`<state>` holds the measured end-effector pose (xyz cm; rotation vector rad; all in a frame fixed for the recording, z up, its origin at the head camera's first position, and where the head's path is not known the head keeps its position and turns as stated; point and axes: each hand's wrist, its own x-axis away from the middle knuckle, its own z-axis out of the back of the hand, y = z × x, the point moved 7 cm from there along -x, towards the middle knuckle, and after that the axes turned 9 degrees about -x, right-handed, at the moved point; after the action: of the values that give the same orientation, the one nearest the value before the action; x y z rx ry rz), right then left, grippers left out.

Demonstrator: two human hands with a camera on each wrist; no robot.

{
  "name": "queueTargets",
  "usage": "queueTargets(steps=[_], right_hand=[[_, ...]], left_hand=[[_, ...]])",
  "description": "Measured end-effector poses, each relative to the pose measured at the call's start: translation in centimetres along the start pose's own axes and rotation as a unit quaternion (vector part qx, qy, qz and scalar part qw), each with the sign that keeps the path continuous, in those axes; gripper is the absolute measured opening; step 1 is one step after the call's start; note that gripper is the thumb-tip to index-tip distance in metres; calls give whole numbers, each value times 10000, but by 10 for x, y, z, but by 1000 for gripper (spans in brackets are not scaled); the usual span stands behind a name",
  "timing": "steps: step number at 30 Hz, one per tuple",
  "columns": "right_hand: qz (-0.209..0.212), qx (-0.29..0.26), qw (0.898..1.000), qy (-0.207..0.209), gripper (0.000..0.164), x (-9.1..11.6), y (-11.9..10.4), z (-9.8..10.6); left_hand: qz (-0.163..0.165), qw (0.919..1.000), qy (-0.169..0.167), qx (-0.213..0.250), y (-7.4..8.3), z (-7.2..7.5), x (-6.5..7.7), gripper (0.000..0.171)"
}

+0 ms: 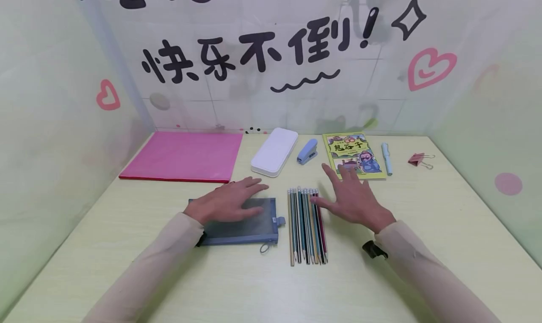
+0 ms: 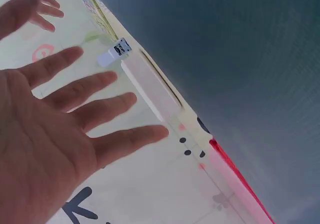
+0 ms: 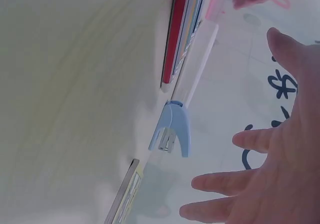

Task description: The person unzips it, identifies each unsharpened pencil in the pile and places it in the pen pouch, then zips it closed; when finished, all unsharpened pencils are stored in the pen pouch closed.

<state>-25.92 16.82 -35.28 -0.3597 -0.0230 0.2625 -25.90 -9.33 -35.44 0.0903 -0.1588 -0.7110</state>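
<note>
My left hand [image 1: 230,201] hovers over a blue-grey zip pouch [image 1: 241,231], palm down with fingers spread and nothing in them. The pouch lies flat, with a zipper pull ring [image 1: 265,248] at its lower right. To its right, a row of several pencils [image 1: 306,229] lies side by side, erasers toward the back. My right hand [image 1: 353,201] is spread just right of the pencils, its thumb overlapping their eraser ends in the head view. The left wrist view shows the left fingers [image 2: 100,106] straight and apart; in the right wrist view the right fingers [image 3: 227,181] are likewise extended.
Along the back stand a pink folder [image 1: 186,156], a white case [image 1: 274,152], a blue stapler [image 1: 307,151], a yellow comic booklet [image 1: 353,156], a light blue pen [image 1: 386,158] and a pink binder clip [image 1: 419,160]. Printed wall sheets [image 1: 254,106] enclose the table [image 1: 444,248].
</note>
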Motion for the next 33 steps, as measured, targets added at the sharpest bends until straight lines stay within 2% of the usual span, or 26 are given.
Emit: queueTargets(steps=[5, 9, 14, 18, 23, 25, 28, 33], right_hand=[[163, -298, 9994, -66, 96, 5, -6, -1], [233, -460, 9986, -115, 92, 10, -11, -4], [339, -723, 9968, -84, 86, 18, -22, -6], [541, -1159, 9918, -61, 78, 25, -33, -6], [849, -2220, 9708, -337, 62, 31, -44, -9], [927, -2565, 9609, -482, 59, 32, -48, -11], [1004, -2791, 9533, -580, 57, 33, -53, -13], [1082, -2850, 9510, -517, 55, 34, -57, -12]], left_hand=[[-813, 9963, 185, -206, 16, -1, -6, 47], [-1224, 9919, 240, -233, 29, -1, -10, 37], [-1370, 9904, 30, -168, 39, -3, -13, 31], [-1474, 9887, -162, -203, 46, -6, -15, 30], [-1545, 9871, -322, -285, 54, -12, -18, 26], [-1577, 9861, -330, -397, 56, -14, -19, 25], [-1637, 9845, -261, -579, 59, -15, -21, 24], [-1722, 9820, -92, -776, 63, -16, -25, 23]])
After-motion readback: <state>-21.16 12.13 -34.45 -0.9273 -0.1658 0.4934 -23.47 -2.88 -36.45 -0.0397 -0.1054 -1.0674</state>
